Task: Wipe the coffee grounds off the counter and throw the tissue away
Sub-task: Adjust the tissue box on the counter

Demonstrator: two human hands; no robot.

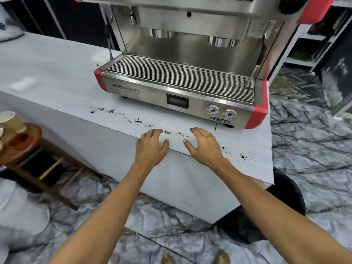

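Bare feet [196, 258] show at the bottom edge on the marbled floor [304, 149], and two bare forearms reach up from there to the white counter [57, 73]. Both hands rest palm down at the counter's near edge, fingers spread and relaxed, holding nothing: the left hand [151, 147] with its fingertips over the top and its heel at the edge, the right hand [204, 147] just beside it, a narrow strip of bare counter between the two thumbs. Coffee grounds [138, 120] lie in a broken dark line that runs from the left, in front of the espresso machine [179, 88], slantwise toward the near right corner; some specks sit between the two hands' fingertips, and more lie to the right of the right hand, close to the counter's front edge. Whether any fingers touch the grounds I cannot tell. The machine stands well back on the right part of the counter, its red-cornered front parallel to the line of grounds, leaving a bare band of counter between its base and the hands. Left of the machine the counter stretches wide and open, with a small white folded piece [22, 83], perhaps tissue, lying flat far to the left. A dark bin [266, 210] stands on the floor below the counter's right corner, partly hidden by the right forearm. A wooden stool [38, 161] with cups [7, 119] on it stands off to the left, apart from the counter's face.
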